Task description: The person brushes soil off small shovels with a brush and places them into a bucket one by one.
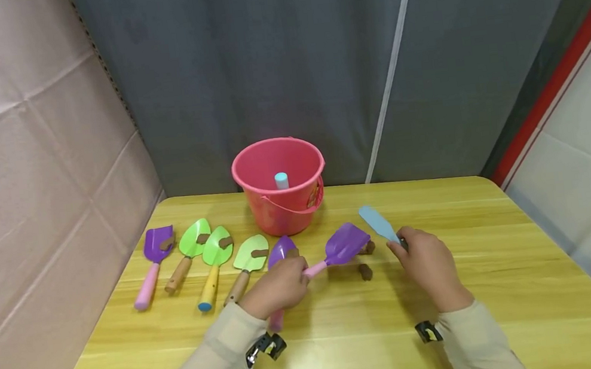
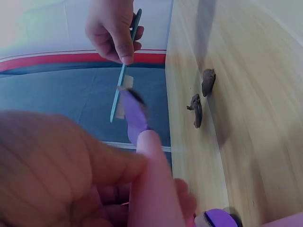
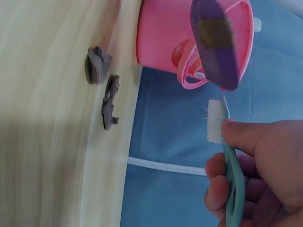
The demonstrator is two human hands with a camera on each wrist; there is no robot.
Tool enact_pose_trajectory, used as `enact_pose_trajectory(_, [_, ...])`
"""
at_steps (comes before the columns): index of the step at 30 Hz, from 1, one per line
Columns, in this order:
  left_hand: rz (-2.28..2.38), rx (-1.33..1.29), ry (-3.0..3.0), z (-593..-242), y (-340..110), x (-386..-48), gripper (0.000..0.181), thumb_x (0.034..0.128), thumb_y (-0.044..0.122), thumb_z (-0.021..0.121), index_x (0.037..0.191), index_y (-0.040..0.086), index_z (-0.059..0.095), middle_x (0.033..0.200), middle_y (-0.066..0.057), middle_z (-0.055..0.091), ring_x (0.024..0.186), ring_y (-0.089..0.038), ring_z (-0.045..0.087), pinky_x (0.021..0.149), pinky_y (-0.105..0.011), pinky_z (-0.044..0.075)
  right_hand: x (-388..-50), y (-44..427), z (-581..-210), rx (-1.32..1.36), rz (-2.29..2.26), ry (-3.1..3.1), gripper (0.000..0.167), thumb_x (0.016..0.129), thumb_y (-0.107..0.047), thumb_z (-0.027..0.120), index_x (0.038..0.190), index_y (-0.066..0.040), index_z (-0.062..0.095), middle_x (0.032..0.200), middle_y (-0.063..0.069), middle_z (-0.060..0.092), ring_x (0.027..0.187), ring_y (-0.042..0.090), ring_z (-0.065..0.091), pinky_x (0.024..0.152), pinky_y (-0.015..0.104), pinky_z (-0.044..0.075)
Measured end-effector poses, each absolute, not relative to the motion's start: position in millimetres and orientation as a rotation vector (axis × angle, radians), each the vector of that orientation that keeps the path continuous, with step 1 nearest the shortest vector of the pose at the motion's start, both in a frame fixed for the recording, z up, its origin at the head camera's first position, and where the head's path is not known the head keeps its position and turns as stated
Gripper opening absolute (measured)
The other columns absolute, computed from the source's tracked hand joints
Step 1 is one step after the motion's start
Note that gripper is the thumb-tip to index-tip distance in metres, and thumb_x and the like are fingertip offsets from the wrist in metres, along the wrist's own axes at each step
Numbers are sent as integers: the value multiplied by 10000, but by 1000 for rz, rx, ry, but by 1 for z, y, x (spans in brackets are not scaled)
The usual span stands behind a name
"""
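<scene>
- Both sleeves (image 1: 211, 361) reach in over the near side of the bench (image 1: 356, 346), a black device (image 1: 428, 331) at each wrist.
- The left hand (image 1: 278, 287) grips the pink handle of a purple shovel (image 1: 344, 244), raised off the bench. Its blade points away from that hand, toward the right hand, and lies between the two; the right wrist view shows a brown patch on it.
- The right hand (image 1: 430, 263) holds a blue brush (image 1: 377, 223) by its handle, thumb along it, bristles down. The brush head is near the raised blade, with a gap between them in the head view.
- Two brown clumps (image 1: 365, 271) lie on the bench between the hands, the farther one partly behind the blade.
- A second purple shovel (image 1: 281, 250) lies partly beneath the left hand.
- Left of it, in a row, lie a pale green shovel (image 1: 251, 250), two bright green ones (image 1: 218, 250) and another purple one (image 1: 155, 245), each with a brown patch on its blade.
- Beyond the row stands a pink bucket (image 1: 279, 216), upright, holding a blue-topped item (image 1: 281, 181).
- A grey curtain (image 1: 288, 59) hangs behind the bench.
</scene>
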State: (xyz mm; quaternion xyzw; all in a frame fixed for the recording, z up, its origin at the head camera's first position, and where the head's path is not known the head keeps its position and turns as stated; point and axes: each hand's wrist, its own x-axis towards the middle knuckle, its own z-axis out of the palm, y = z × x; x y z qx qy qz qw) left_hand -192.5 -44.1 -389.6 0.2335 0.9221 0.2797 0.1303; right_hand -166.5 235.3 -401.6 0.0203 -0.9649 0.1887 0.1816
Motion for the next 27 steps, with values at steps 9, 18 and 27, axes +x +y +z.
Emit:
enact_pose_trajectory(9, [921, 633, 2702, -390, -43, -194, 241, 980, 36, 468, 1172, -1, 609, 886, -55, 589, 733, -189, 530, 650, -348, 481, -167, 241, -408, 45, 591, -2738, 200, 918, -171, 713, 940, 19, 655, 695, 45, 582, 558, 190, 463, 494, 347, 382])
enact_pose_trajectory(18, [958, 582, 2709, -393, -45, -196, 273, 827, 130, 690, 1069, 52, 589, 808, -25, 552, 749, -190, 508, 619, -326, 456, -168, 244, -410, 21, 588, -2763, 203, 929, -174, 702, 955, 22, 658, 701, 49, 585, 561, 192, 461, 495, 343, 374])
enact_pose_trajectory(27, [934, 596, 2757, -400, -45, -196, 124, 860, 93, 727, 959, 38, 676, 813, -6, 569, 743, -192, 520, 670, -334, 470, -166, 242, -406, 46, 594, -2736, 209, 933, -186, 703, 961, 16, 661, 698, 40, 586, 548, 180, 456, 490, 337, 374])
